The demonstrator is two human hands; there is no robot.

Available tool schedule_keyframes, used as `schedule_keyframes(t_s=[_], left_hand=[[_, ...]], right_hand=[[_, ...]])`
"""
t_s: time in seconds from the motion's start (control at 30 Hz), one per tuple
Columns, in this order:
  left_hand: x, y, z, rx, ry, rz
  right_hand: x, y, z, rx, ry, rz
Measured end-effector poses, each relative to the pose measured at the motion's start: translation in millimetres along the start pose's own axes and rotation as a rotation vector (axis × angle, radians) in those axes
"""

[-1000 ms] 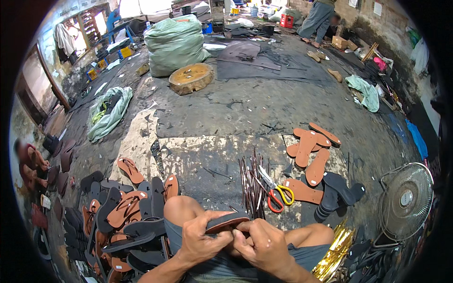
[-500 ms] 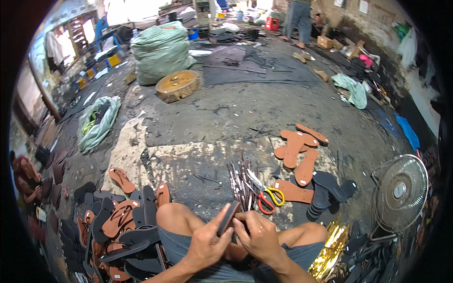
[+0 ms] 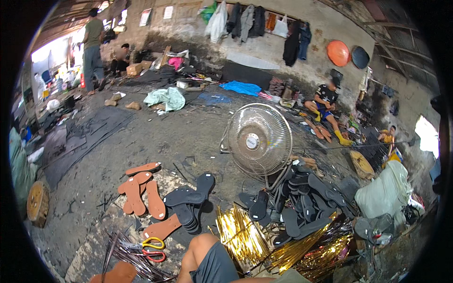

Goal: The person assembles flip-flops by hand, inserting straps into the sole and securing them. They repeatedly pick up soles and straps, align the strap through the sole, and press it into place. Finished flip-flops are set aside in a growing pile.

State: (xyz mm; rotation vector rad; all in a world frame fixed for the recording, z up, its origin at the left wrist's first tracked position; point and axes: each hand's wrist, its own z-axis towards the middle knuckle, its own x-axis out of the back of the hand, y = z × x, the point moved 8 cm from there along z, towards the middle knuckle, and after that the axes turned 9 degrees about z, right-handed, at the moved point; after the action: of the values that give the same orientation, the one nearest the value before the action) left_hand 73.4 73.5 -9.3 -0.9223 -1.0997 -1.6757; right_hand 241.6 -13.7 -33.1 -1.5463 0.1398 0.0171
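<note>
Neither of my hands shows; a strip of bare skin, perhaps my forearm, lies along the lower edge beside my bent knee. A brown sandal sole is cut off by the lower edge, and whether a hand holds it is hidden. Above it, scissors with one yellow and one red handle lie on a bundle of thin dark strips. Brown soles and black soles are piled farther out. Right of my knee are shiny gold strips, with a heap of black soles behind them.
A round metal floor fan stands just beyond the soles. At far left is a round wooden block. A stuffed pale sack stands at right. One person sits by the wall; another stands far left.
The view has swung to the right, bringing the fan, gold strips and seated person inward. My hands and the dark-edged sole between them have left the picture, as has the sandal pile at left.
</note>
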Motion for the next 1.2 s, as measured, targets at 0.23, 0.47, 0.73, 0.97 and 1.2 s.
schedule_keyframes(t_s=[0.23,0.47,0.73,0.97,1.2], left_hand=[[7,5,-17,-0.015,-0.153,-0.585],[3,38,-9,-0.497,-0.383,-0.736],[27,64,-31,-0.809,-0.405,-0.589],[-50,-28,-15,0.535,-0.289,-1.818],[-54,30,6,0.439,-0.608,-1.77]], right_hand=[[28,33,18,0.123,0.25,0.22],[29,46,16,0.131,0.153,0.383],[36,96,30,-0.093,0.221,0.39],[40,61,11,-0.147,-0.01,0.617],[32,30,13,-0.178,-0.027,0.244]])
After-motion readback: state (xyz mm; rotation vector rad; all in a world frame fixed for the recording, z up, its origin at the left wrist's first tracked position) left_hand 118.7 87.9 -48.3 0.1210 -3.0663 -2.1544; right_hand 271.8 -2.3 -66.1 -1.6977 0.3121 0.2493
